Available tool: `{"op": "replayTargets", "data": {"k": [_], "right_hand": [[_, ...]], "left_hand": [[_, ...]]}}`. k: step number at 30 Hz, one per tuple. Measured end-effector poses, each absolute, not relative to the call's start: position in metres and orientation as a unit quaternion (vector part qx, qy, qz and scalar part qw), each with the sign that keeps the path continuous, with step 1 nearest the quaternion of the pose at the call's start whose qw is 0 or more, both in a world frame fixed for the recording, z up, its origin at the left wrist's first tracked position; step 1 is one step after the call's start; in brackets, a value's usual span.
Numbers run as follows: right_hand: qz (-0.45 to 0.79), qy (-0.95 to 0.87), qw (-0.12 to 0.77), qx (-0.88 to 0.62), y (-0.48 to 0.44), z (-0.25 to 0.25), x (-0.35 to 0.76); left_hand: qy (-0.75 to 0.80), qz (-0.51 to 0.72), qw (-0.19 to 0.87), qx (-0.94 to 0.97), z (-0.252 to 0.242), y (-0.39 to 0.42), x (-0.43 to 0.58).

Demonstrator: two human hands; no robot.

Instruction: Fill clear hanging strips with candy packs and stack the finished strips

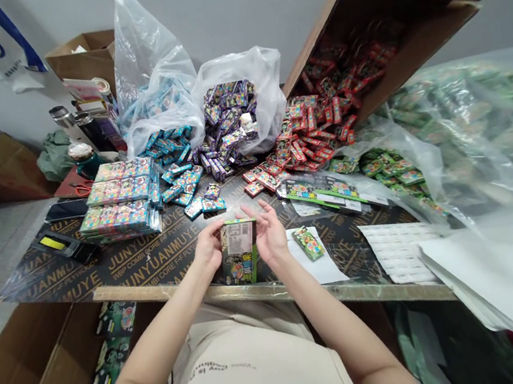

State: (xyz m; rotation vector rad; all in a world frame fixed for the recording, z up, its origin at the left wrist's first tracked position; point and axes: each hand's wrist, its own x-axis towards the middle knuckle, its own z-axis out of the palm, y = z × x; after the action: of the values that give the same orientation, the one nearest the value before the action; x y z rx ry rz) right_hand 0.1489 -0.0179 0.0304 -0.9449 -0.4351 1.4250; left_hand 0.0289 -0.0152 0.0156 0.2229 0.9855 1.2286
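Note:
A flat, dark printed box (240, 261) with green edges stands upright near the table's front edge, its face toward me. My left hand (210, 249) grips its left side, the thumb along the upper corner. At the right side is my right hand (270, 235), palm turned inward and fingers stretched apart by the box's top corner; whether they touch it I cannot tell. A stack of small green packs (308, 243) lies on a white sheet (330, 265) to the right. Flat green-and-black printed cartons (320, 189) lie behind that.
Blue packs (184, 187), purple packs (228, 115) and red packs (310, 134) spill from bags and a tilted carton (424, 19). Wrapped packs (117, 199) are stacked left, beside a black tape dispenser (63, 244). Green packs (393, 169) and a sticker sheet (399, 250) lie right.

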Motion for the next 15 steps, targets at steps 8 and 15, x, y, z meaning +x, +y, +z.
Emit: {"op": "replayTargets", "data": {"k": [8,15], "right_hand": [[0.625,-0.273,0.614,-0.397,-0.023,0.023,0.162],[0.494,-0.417,0.601,-0.470,-0.024,0.019,0.176]], "left_hand": [[0.467,0.576,0.538,0.401,0.030,-0.015,0.014],[0.481,0.476,0.563,0.474,0.045,-0.004,0.001]]}}
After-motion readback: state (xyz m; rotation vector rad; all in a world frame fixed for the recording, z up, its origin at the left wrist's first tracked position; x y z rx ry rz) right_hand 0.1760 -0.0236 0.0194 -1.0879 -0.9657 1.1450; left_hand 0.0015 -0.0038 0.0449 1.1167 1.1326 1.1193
